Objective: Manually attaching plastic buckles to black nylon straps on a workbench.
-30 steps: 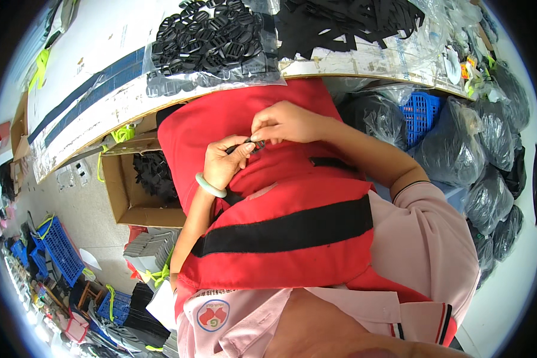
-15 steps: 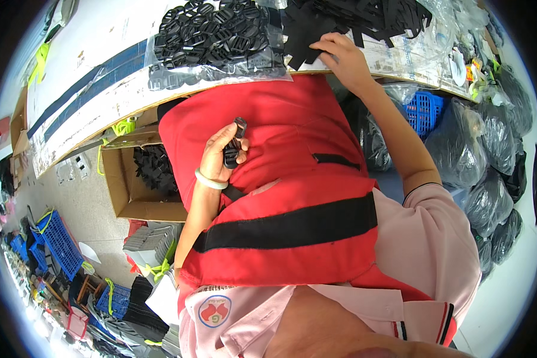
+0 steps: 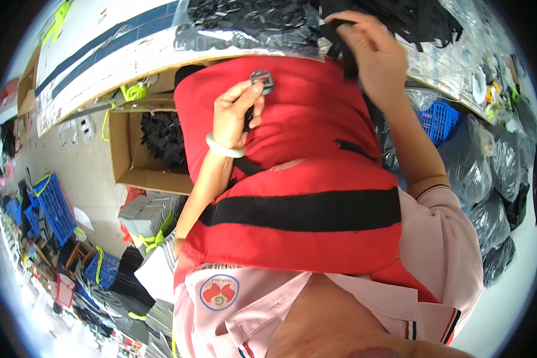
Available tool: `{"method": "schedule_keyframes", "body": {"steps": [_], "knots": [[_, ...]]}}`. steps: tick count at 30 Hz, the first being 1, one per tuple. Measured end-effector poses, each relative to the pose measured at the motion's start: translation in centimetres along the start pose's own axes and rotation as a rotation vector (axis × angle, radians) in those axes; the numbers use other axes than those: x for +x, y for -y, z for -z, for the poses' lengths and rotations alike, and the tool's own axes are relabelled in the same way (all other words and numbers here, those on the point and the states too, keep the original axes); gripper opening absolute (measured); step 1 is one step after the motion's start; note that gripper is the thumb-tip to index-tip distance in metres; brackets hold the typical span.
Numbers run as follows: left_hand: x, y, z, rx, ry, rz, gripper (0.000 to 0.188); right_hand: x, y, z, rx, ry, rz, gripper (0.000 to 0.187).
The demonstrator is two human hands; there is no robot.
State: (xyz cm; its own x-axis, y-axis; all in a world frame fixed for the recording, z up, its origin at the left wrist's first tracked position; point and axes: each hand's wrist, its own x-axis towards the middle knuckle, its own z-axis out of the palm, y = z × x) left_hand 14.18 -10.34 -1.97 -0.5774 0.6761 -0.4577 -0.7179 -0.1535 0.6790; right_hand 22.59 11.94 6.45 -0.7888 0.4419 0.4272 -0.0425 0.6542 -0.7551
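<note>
Above the lap of my red apron (image 3: 298, 179), my left hand (image 3: 232, 113) pinches a black plastic buckle (image 3: 262, 82) between thumb and finger. More black plastic (image 3: 249, 118) shows under its curled fingers, partly hidden. At the table's edge, my right hand (image 3: 379, 59) grips a black webbing strap (image 3: 350, 64) that hangs down from its fingers. Just beyond that hand lies a heap of cut black straps (image 3: 411, 21). To its left, many black buckles (image 3: 244, 18) lie on and in a clear plastic bag (image 3: 244, 45).
The white table (image 3: 101, 62) runs across the front. Below it on the left stands an open cardboard box (image 3: 143, 178) with black pieces (image 3: 160, 134). A blue basket (image 3: 439, 122) and filled plastic bags (image 3: 468, 155) stand at the right. Blue crates (image 3: 58, 209) lie at far left.
My right hand has come off the strap heap, nearer to me, with a strap in it. My left hand has moved forward, and one buckle now sticks up at its fingertips.
</note>
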Motion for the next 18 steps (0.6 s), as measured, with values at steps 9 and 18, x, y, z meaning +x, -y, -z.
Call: {"method": "schedule_keyframes", "body": {"steps": [9,18], "knots": [[-0.9,0.3,-0.2,0.219,-0.104,-0.235,0.013,-5.1,0.8,-6.3,0.638,0.564,-0.790,0.020],[-0.7,0.9,0.6,0.716,-0.153,-0.737,0.017,-5.5,0.9,-7.1,1.111,0.489,-0.907,0.020]]}}
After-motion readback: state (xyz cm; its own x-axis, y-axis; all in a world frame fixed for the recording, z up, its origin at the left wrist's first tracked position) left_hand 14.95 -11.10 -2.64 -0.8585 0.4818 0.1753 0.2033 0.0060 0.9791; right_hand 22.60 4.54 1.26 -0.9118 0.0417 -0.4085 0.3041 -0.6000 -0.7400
